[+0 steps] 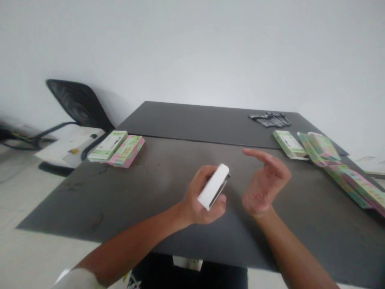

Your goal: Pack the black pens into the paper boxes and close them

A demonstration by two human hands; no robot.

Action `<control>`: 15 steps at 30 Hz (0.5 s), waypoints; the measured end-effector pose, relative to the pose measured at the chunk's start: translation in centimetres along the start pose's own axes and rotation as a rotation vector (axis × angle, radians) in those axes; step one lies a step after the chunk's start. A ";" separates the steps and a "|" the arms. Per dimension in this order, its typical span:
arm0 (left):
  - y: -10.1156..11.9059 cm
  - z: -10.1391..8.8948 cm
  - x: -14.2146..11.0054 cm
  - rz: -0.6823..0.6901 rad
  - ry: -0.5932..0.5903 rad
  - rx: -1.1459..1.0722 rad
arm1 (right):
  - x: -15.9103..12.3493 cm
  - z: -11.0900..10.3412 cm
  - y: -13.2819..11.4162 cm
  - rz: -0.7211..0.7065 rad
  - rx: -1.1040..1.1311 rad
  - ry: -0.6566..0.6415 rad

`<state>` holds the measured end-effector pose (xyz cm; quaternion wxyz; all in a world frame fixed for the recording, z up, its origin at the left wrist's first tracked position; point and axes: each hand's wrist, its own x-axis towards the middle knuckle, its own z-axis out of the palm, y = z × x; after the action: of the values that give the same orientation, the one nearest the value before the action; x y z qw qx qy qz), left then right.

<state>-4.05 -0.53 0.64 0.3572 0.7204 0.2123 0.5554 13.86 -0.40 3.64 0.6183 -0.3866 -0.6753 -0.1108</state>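
My left hand (202,200) is closed around a small white box (214,185) with a dark open side, held tilted above the dark table (120,192). Just to its right, my right hand (264,180) is held up with the palm facing left and the fingers stretched out, holding nothing and not touching the box.
Two green and pink packages (117,149) lie at the table's far left. At the right lie a green box (289,144) and a row of flat green-pink packages (345,172). A pile of small black items (270,119) sits at the back. A black chair (76,106) stands left.
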 end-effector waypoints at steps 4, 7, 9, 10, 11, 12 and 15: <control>0.6 -0.5 -0.1 0.049 0.062 0.076 | 0.5 0.7 1.3 -0.066 0.085 0.192; 1.0 -0.6 0.1 0.116 0.111 0.109 | 0.2 0.8 2.7 -0.038 0.075 0.195; 1.1 -0.6 0.3 0.127 0.127 0.118 | -0.2 0.8 3.6 -0.012 0.095 0.193; 1.1 -0.6 0.3 0.131 0.135 0.116 | -0.4 0.8 4.1 -0.002 0.105 0.193; 1.2 -0.6 0.4 0.139 0.140 0.112 | -0.6 0.9 4.5 0.004 0.108 0.192; 1.2 -0.6 0.4 0.146 0.144 0.110 | -0.8 0.9 4.9 0.007 0.105 0.190; 1.5 -0.8 0.5 0.120 0.143 0.119 | -1.2 0.8 5.9 0.026 0.081 0.174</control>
<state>-4.82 -0.95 2.19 0.2636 0.7104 0.2262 0.6121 17.10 3.65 0.46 0.6911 -0.3590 -0.6178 -0.1085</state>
